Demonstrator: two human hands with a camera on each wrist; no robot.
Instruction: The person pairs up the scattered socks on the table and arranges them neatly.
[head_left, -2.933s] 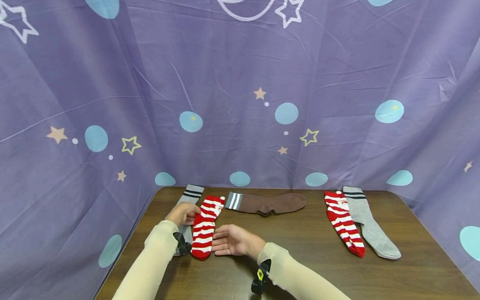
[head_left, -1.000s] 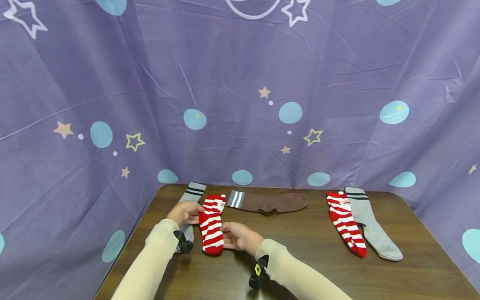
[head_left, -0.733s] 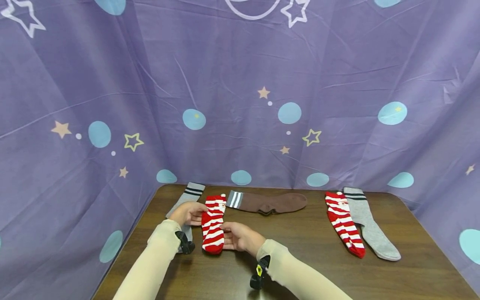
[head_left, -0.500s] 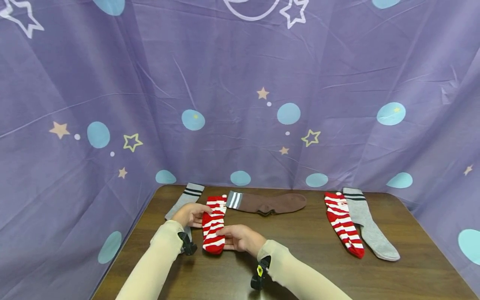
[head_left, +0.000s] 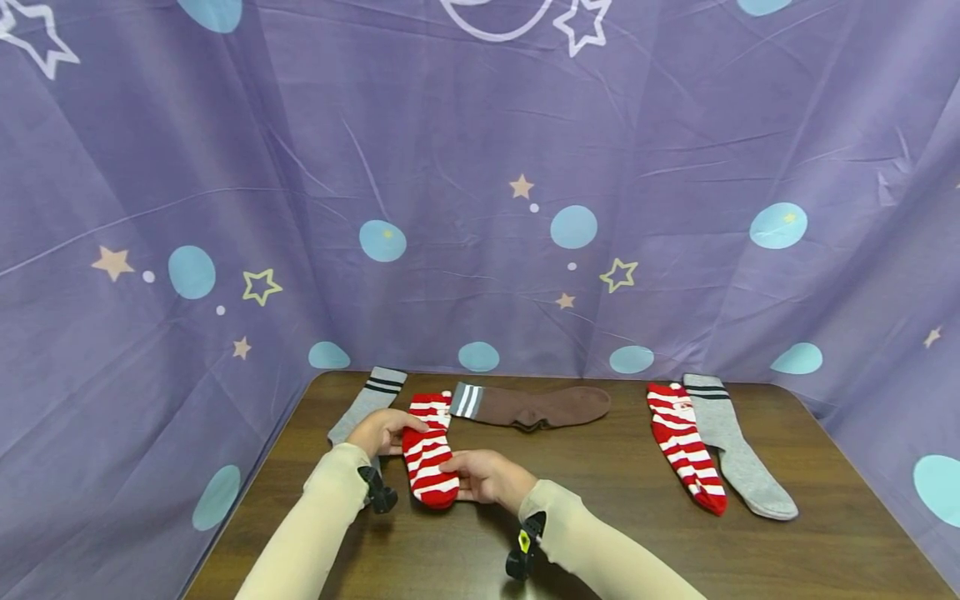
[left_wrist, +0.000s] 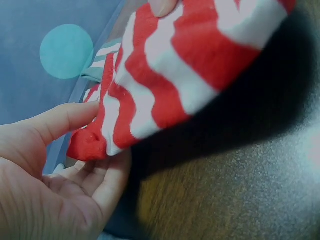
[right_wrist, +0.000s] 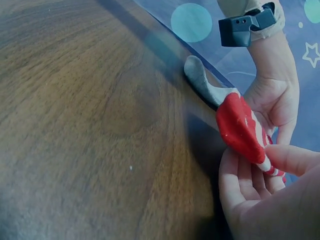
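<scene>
- Left hand (head_left: 384,432) grips a red-and-white striped sock (head_left: 429,452) by its left edge, thumb on top and fingers beneath the red heel.
- Right hand (head_left: 491,479) pinches the same sock from the other side, near the red toe — thumb above, fingers curled under.
- Between the two hands, the sock hangs toe toward the person over the left part of the wooden surface (head_left: 592,492); the wrist views show dark shadow below it.
- A gray sock (head_left: 365,406) with two black bands lies just left of it, its lower part mostly hidden behind the left hand and forearm in the head view.
- Near the far edge, a brown sock (head_left: 551,407) lies crosswise, its gray, white-banded cuff just beside the striped sock's top and its toe pointing right.
- Well to the right, a second striped sock (head_left: 686,450) and a second gray sock (head_left: 738,454) lie close together, slanting, toes toward the person — the gray one on the right.
- Purple cloth (head_left: 465,167) printed with stars and blue spots hangs behind the surface.
</scene>
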